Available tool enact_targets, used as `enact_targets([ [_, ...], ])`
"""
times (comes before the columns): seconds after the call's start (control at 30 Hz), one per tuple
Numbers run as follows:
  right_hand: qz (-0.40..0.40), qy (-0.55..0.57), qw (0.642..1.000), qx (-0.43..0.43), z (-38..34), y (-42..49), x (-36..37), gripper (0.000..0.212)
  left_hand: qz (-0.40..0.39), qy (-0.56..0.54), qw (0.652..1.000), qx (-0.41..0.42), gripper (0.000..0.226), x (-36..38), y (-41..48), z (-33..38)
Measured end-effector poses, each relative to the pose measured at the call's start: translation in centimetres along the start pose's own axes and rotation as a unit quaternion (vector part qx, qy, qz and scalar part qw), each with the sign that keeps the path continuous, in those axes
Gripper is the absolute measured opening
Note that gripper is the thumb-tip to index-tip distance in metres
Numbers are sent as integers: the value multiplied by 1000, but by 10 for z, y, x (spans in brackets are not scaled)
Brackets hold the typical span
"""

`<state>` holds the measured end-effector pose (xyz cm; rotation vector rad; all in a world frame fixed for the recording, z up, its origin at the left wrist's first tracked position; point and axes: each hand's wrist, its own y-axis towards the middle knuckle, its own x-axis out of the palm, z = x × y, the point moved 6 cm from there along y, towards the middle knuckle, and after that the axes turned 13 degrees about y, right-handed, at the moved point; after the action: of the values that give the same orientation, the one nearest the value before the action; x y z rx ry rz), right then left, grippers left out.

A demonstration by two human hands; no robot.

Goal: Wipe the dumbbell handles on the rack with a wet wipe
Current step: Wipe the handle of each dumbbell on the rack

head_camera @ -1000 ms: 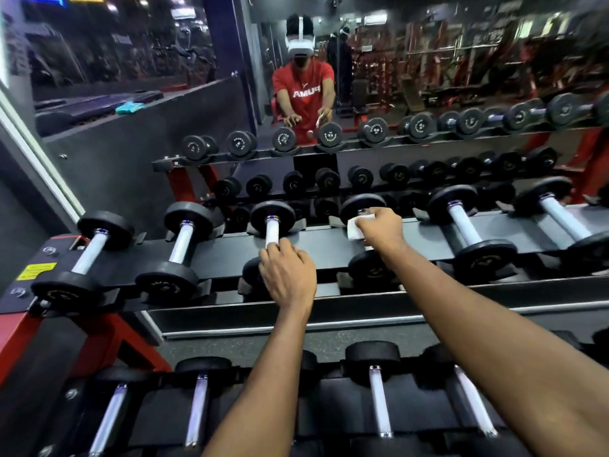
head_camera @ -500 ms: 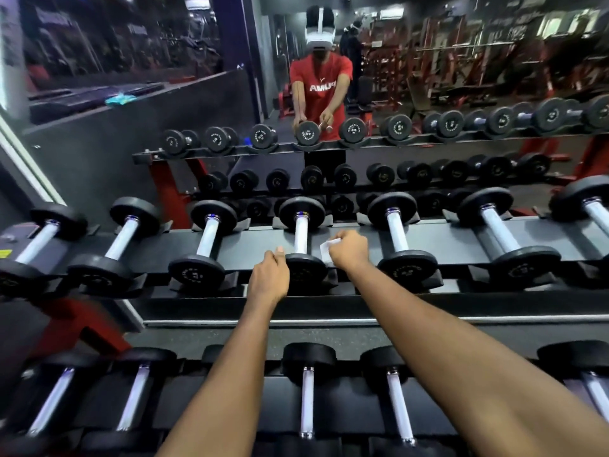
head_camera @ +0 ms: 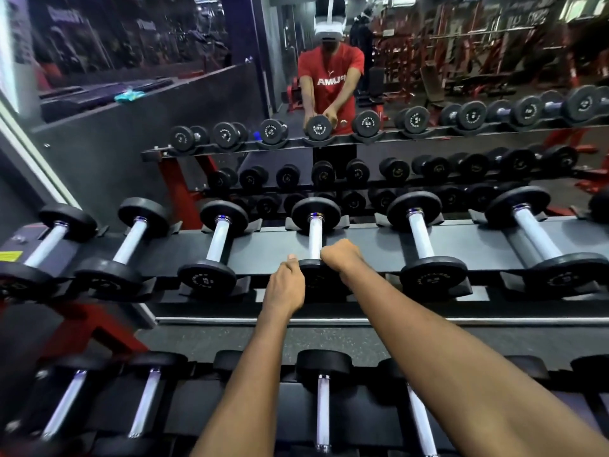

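- Head view: my right hand [head_camera: 341, 258] clamps the near end of the shiny steel handle [head_camera: 315, 237] of the black round-headed dumbbell [head_camera: 315, 211], mid-row on the dark tiered steel rack [head_camera: 362, 247].
- The wet wipe is not visible; presumably it is inside that grip.
- My left hand [head_camera: 285, 282] grips the dumbbell's near head.
- Risk: a hard stroke could roll the dumbbell off its black cradle [head_camera: 469, 286].
- Every visible cradle holds one dumbbell.

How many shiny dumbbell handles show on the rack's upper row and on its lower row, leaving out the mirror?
Upper row handles: 6, the right hand gripping the fourth handle
Lower row handles: 4 showing; more may be hidden
Total: 10
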<state>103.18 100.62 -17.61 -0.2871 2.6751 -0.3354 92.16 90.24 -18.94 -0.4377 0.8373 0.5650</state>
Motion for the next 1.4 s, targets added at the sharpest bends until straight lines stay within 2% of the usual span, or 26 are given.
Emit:
enact_targets([
  [0.1, 58, 4, 998, -12, 1, 0, 3, 15, -4, -9, 1000, 3, 63, 1, 5, -6],
  [0.17, 84, 10, 996, -16, 3, 0, 5, 20, -4, -12, 1000, 8, 62, 1, 7, -7],
  [0.33, 19, 16, 1000, 2, 6, 11, 15, 33, 4, -9, 1000, 29, 61, 1, 6, -6],
  [0.5, 90, 2, 995, -42, 8, 9, 4, 24, 7, -10, 999, 40, 60, -1, 2, -5],
  [0.63, 1, 2, 1000, -11, 9, 12, 14, 27, 1, -6, 999, 37, 60, -2, 0, -4],
  [0.7, 18, -5, 1000, -21, 8, 13, 12, 26, -1, -2, 999, 37, 61, -3, -1, -4],
  [0.8, 88, 5, 995, -53, 10, 8, 3, 28, -1, 2, 999, 39, 61, -4, -3, -2],
  [0.87, 71, 24, 996, -56, 11, 8, 6, 27, 1, 4, 999, 41, 61, -4, -3, -1],
  [1.0, -18, 47, 999, -20, 11, 13, 18, 19, -5, 5, 999, 38, 61, -4, -3, -2],
  [1.07, -4, 40, 999, -23, 12, 15, 15, 22, -10, 1, 999, 40, 61, -4, -3, -3],
  [1.17, 62, 29, 996, -53, 13, 14, 6, 26, -17, -3, 999, 42, 61, -3, -2, -5],
  [1.27, 22, 36, 998, -42, 14, 14, 12, 32, -24, -24, 999, 38, 61, -4, -2, -10],
  [1.33, -4, 45, 999, -27, 13, 17, 17, 24, -32, -49, 998, 36, 60, -4, -2, -15],
  [1.4, 17, 51, 998, -18, 13, 16, 15, 15, -37, -64, 996, 40, 59, -3, -2, -17],
])
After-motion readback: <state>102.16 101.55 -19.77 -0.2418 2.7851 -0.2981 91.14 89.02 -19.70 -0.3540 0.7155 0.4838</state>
